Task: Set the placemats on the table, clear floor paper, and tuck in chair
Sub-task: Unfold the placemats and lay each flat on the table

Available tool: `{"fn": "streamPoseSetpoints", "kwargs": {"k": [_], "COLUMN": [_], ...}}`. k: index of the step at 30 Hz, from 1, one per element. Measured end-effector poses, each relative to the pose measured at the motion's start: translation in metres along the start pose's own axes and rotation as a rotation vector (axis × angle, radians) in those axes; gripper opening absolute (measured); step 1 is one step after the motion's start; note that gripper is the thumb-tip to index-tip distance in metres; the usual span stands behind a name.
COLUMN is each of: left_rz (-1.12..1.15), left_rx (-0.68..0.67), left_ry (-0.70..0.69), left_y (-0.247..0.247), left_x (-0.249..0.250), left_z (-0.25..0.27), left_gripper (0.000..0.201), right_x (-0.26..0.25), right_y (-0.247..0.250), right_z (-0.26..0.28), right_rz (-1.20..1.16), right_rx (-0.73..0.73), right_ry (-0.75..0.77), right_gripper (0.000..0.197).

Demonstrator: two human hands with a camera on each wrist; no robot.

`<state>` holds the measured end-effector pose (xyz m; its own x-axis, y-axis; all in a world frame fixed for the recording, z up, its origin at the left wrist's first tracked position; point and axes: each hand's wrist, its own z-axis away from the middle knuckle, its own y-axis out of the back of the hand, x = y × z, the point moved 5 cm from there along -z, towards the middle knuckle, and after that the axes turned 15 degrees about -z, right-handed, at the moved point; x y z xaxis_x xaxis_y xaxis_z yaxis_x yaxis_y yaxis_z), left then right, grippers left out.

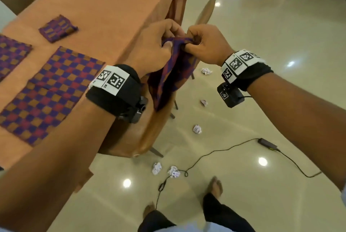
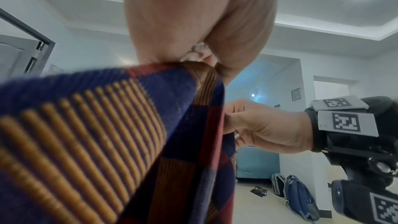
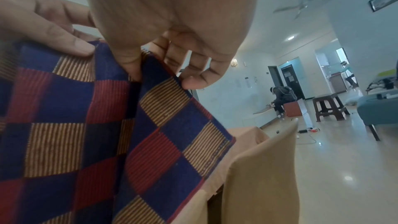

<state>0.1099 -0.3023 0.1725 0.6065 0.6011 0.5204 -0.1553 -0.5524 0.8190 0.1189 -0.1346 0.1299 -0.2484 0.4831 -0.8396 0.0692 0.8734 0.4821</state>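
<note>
A checked purple, red and orange placemat [image 1: 168,78] hangs folded in the air over the table's right edge. My left hand [image 1: 159,44] and my right hand [image 1: 202,44] both pinch its top edge, close together. The left wrist view shows the placemat [image 2: 107,134] under my left hand [image 2: 193,14], with my right hand [image 2: 269,129] beside it. On the orange-clothed table [image 1: 104,7] one placemat [image 1: 50,93] lies spread, another [image 1: 11,53] lies at the far left, and a folded one [image 1: 58,28] sits behind. The wooden chair [image 1: 204,14] stands pulled out beside the table. Several crumpled paper balls [image 1: 197,129] lie on the floor.
A black cable [image 1: 224,149] with a power adapter [image 1: 267,144] runs across the shiny tiled floor near two paper balls [image 1: 174,171]. My feet [image 1: 215,186] stand at the bottom. In the right wrist view the chair back [image 3: 269,168] is close, and a stool [image 3: 329,106] and a seated person [image 3: 282,98] are far off.
</note>
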Motion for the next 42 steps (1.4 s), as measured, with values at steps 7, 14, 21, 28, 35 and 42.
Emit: {"fn": "streamPoseSetpoints", "kwargs": {"k": [7, 14, 21, 28, 35, 42], "left_rz": [-0.057, -0.072, 0.063, 0.152, 0.177, 0.04], "left_rx": [-0.096, -0.036, 0.051, -0.082, -0.15, 0.21], "left_ry": [0.005, 0.009, 0.123, 0.263, 0.405, 0.854], "left_y": [-0.062, -0.087, -0.102, -0.11, -0.137, -0.108], "left_x": [0.063, 0.09, 0.069, 0.009, -0.088, -0.181], "left_z": [-0.077, -0.161, -0.287, -0.416, -0.468, -0.455], "left_gripper": [0.033, 0.031, 0.029, 0.02, 0.026, 0.039], "right_x": [0.055, 0.095, 0.147, 0.19, 0.239, 0.276], "right_y": [0.097, 0.173, 0.252, 0.331, 0.34, 0.25], "right_z": [0.015, -0.033, -0.148, -0.318, -0.469, -0.609], "right_rz": [-0.055, -0.097, -0.064, 0.055, 0.089, 0.197], "right_rx": [0.042, 0.143, 0.144, -0.066, -0.267, -0.608], "right_ry": [-0.051, -0.014, 0.03, 0.048, 0.047, 0.236], "right_gripper": [0.033, 0.027, 0.02, 0.028, 0.016, 0.018]}}
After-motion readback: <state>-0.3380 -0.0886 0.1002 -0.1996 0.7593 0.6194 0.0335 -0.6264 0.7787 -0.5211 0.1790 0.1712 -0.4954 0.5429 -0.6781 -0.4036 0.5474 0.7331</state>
